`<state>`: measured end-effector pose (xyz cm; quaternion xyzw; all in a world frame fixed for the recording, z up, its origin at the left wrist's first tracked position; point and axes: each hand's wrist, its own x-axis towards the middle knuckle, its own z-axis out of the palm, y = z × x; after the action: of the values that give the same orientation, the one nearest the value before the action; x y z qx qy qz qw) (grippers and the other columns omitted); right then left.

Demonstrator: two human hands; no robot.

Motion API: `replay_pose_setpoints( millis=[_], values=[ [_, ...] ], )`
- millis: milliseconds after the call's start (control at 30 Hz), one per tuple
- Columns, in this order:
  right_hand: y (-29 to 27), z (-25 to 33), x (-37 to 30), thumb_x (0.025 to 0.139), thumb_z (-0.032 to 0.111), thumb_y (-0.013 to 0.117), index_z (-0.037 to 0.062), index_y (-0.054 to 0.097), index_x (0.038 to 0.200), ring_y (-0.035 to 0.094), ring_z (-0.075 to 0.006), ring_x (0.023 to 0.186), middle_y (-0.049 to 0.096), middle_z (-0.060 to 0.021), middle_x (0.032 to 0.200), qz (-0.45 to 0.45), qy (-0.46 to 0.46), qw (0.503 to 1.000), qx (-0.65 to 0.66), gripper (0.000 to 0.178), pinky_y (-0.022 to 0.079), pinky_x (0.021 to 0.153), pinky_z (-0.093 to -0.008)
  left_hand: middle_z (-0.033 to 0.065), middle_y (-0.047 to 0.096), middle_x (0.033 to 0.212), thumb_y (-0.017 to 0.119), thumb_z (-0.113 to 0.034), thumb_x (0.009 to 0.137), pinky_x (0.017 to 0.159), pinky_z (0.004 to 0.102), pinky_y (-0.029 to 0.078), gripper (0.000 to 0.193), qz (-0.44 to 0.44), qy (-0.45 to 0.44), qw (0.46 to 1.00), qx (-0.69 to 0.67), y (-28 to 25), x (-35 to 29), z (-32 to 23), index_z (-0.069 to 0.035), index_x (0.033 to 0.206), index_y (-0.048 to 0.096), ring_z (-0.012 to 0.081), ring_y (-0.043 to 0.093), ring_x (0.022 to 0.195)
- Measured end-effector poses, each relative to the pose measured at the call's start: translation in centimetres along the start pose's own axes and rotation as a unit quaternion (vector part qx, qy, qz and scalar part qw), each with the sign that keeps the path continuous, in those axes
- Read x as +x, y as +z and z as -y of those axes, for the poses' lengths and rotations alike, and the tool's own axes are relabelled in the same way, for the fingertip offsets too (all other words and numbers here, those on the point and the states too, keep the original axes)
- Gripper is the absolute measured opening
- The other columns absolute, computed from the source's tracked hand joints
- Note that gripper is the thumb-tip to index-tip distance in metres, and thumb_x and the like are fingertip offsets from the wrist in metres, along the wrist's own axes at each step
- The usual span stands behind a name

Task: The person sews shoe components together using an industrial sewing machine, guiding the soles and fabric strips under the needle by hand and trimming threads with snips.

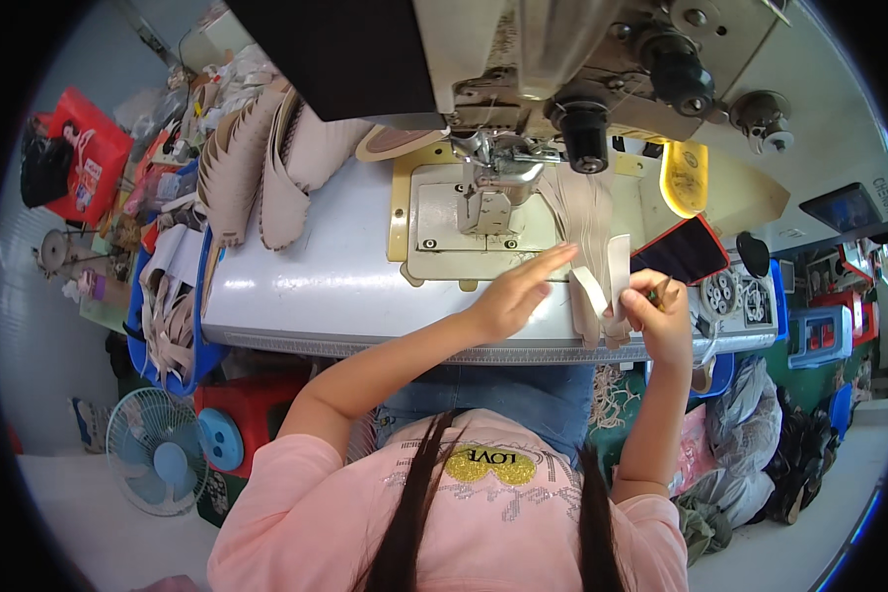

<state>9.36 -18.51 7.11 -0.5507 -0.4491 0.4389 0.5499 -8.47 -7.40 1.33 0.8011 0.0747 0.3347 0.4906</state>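
A bundle of long beige strips lies on the sewing machine bed, right of the needle plate, its ends reaching the table's front edge. My left hand has its fingers stretched out, the tips against the left side of the bundle. At the bundle's near right end, my right hand pinches a paler beige strip between thumb and finger. Something small and dark also shows in the curled fingers of that hand; I cannot make out what. The presser foot area stands just left of the strips.
Beige shoe-upper pieces with notched edges are stacked at the left. A red-edged phone, a yellow tray and bobbins lie on the right. A blue bin hangs at the table's left end; a fan stands below.
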Motion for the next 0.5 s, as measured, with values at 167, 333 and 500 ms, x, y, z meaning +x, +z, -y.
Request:
replay_pose_setpoints(
  millis=[167, 333, 500],
  values=[
    [2.8, 2.7, -4.4, 0.073, 0.008, 0.055, -0.0017, 0.057, 0.063, 0.052, -0.0130, 0.050, 0.055, -0.0071, 0.055, -0.046, -0.331, 0.919, 0.209, 0.014, 0.038, 0.044, -0.0191, 0.0131, 0.033, 0.127, 0.039, -0.028, 0.084, 0.098, 0.0420, 0.021, 0.041, 0.209, 0.077, 0.928, 0.298, 3.1, 0.5, 4.3, -0.004, 0.118, 0.040, 0.0233, 0.027, 0.121],
    [2.4, 8.0, -3.5, 0.077, -0.002, 0.047, -0.0103, 0.059, 0.071, 0.044, -0.0148, 0.035, 0.058, -0.0231, 0.066, 0.479, -0.395, 0.694, 0.364, 0.016, 0.026, 0.030, -0.0218, 0.0123, 0.042, 0.118, 0.050, -0.026, 0.078, 0.094, 0.0406, 0.028, 0.037, 0.116, 0.133, 0.923, 0.341, 2.8, -0.5, 2.7, -0.005, 0.108, 0.048, 0.0254, 0.035, 0.114],
    [3.4, 5.5, -2.3, 0.073, 0.007, 0.059, -0.0077, 0.058, 0.073, 0.046, -0.0185, 0.033, 0.059, -0.0228, 0.064, 0.407, -0.266, 0.815, 0.315, 0.015, 0.028, 0.030, -0.0256, 0.0101, 0.051, 0.077, 0.052, -0.001, 0.071, 0.069, 0.0330, 0.041, 0.009, -0.304, 0.141, 0.888, 0.316, -9.1, -3.6, -0.8, -0.004, 0.079, 0.051, 0.0261, 0.051, 0.075]
  ],
)
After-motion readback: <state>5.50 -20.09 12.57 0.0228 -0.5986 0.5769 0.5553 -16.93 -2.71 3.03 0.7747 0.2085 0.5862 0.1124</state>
